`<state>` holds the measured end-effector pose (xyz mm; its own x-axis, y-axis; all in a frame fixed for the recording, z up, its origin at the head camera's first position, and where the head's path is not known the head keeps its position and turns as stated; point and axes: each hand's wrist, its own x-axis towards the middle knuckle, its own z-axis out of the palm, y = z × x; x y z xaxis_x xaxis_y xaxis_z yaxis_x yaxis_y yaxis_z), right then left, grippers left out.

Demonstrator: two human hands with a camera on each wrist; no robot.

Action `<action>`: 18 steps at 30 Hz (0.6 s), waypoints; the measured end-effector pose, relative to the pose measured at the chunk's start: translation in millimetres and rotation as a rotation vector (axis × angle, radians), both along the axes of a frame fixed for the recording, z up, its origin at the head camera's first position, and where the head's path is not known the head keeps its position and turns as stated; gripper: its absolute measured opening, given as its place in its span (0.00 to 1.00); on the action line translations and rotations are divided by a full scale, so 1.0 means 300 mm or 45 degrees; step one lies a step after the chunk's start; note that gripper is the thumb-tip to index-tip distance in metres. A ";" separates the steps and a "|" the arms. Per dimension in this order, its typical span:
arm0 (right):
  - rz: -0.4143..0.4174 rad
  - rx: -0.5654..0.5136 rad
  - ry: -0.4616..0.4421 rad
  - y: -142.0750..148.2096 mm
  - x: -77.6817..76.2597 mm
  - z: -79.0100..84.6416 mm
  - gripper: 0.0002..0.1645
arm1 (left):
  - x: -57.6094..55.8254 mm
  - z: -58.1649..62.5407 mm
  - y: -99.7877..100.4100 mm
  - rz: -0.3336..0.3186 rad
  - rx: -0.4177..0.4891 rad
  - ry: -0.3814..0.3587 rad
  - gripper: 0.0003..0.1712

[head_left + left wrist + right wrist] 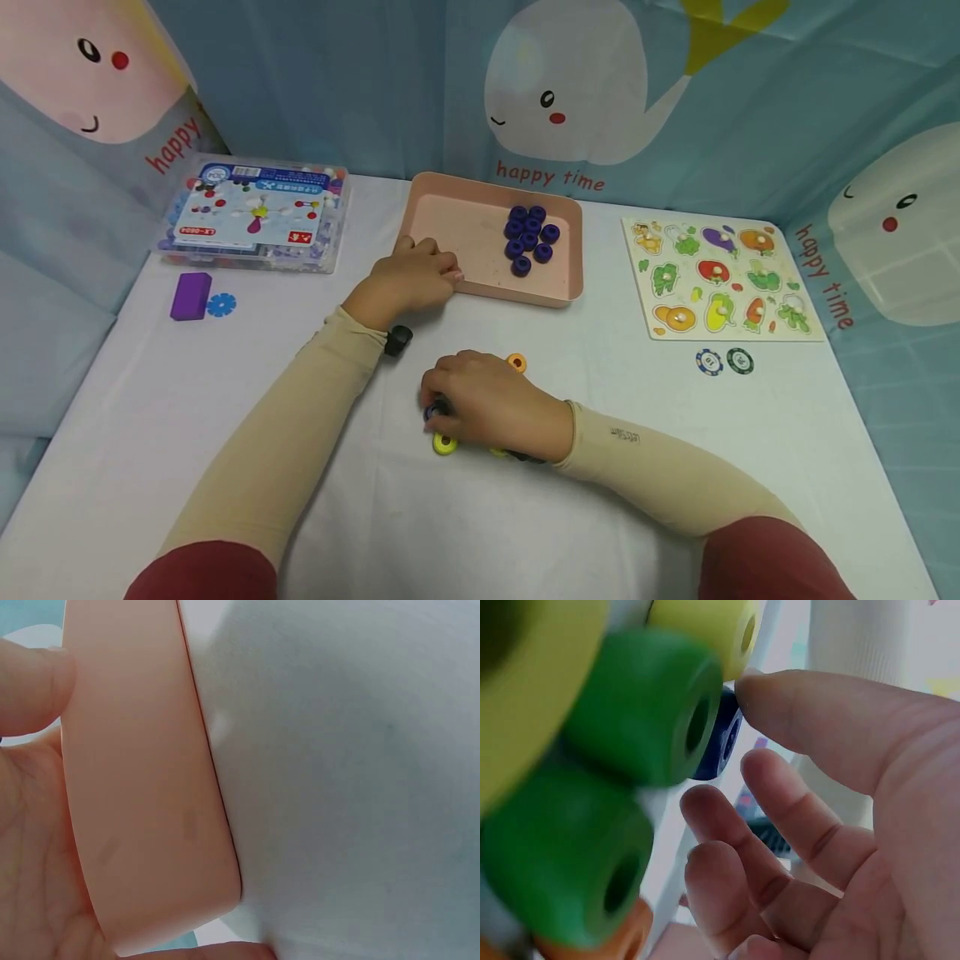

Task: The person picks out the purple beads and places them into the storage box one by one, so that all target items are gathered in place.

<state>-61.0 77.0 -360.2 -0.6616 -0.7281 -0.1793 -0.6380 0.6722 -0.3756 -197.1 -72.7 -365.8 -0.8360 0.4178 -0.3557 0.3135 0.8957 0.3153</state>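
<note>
My left hand (411, 282) grips the front left corner of a shallow pink tray (525, 293). In the left wrist view the thumb lies at the rim of the tray wall (150, 780). Several dark blue beads (528, 240) stand inside the tray, toward its right. My right hand (483, 400) is lowered over loose beads on the table, thumb and fingers apart around a dark blue bead (721, 739). Beside that bead are green beads (641, 712) and a yellow bead (445, 444); an orange bead (517, 362) shows past the knuckles. The hand hides others from the head view.
At the back left lies a clear plastic box (255, 212) with a printed label. In front of it are a purple block (191, 296) and a blue flower-shaped disc (221, 305). A vegetable puzzle board (723, 279) lies right, with two poker chips (709, 362) below it.
</note>
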 end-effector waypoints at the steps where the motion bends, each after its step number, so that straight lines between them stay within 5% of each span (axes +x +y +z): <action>1: -0.007 0.000 -0.001 0.002 -0.002 0.002 0.11 | 0.000 -0.001 0.000 -0.001 -0.001 0.002 0.25; 11: -0.055 -0.036 0.025 0.024 -0.027 0.028 0.04 | -0.005 -0.009 -0.004 0.006 0.002 -0.010 0.24; 18: -0.423 -0.210 0.062 0.153 -0.180 0.158 0.06 | -0.007 -0.008 -0.002 -0.002 -0.014 -0.010 0.24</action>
